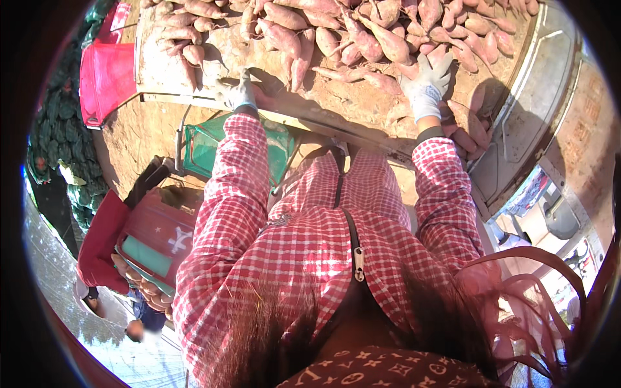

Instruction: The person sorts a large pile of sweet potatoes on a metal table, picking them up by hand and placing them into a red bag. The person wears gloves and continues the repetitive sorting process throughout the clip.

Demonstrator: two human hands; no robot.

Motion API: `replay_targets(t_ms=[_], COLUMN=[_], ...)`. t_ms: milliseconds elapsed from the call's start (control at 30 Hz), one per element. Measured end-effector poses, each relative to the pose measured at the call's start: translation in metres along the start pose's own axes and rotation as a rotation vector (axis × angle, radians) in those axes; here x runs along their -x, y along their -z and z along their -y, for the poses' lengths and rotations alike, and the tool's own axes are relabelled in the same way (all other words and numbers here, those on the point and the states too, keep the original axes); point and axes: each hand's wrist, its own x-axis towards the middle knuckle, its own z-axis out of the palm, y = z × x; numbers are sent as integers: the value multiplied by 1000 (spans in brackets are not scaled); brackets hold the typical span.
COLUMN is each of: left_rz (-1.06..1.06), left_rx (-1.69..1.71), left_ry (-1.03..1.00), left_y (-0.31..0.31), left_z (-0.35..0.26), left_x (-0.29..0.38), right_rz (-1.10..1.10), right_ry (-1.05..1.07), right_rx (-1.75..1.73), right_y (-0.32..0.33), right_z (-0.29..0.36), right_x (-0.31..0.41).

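Observation:
Several sweet potatoes (359, 39) lie heaped along the far part of a soil-covered flat bed. My right hand (427, 87), in a pale work glove, rests with spread fingers on the near edge of this heap. It touches sweet potatoes there, and its palm side is hidden. At the bed's near metal edge (310, 121) is my left hand (237, 94), also gloved, with thumb and fingers apart. Glare blurs its fingertips, and no sweet potato shows between them. A smaller group of sweet potatoes (187, 41) lies beyond it.
Below the edge hangs a green mesh-sided container (213, 145). Loose sweet potatoes (468, 126) lie by the metal side panel (524, 97) at right. A pink crate (106, 77) stands at left. Nearby, a person in a red sleeve (104, 242) is beside a reddish crate (157, 237).

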Motion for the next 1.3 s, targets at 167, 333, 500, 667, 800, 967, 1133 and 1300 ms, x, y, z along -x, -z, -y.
replay_targets(t_ms=[167, 333, 500, 667, 800, 967, 1133, 1300], left_rz=[-246, 54, 42, -228, -24, 14, -56, -5], left_rx=[378, 1242, 837, 43, 331, 191, 65, 25], left_ry=[73, -15, -662, -1026, -876, -778, -779, -668], left_y=[-28, -19, 30, -11, -33, -8, -14, -12], left_z=[24, 34, -78, -97, -115, -128, -129, -139], left_x=[28, 14, 13, -12, -7, 9, 11, 14], right_rz=[122, -77, -160, -359, -157, -173, 87, 112], right_ry=[-51, -174, -250, 273, 395, 13, -66, -21], right_rx=[-254, -653, -1634, -1244, -1220, -626, -826, -997], right_y=[12, 0, 73, 108, 117, 64, 21, 25], right_z=[-8, 18, 139, 234, 202, 114, 103, 65], right_x=[-11, -5, -45, -97, -60, 11, -10, -21])
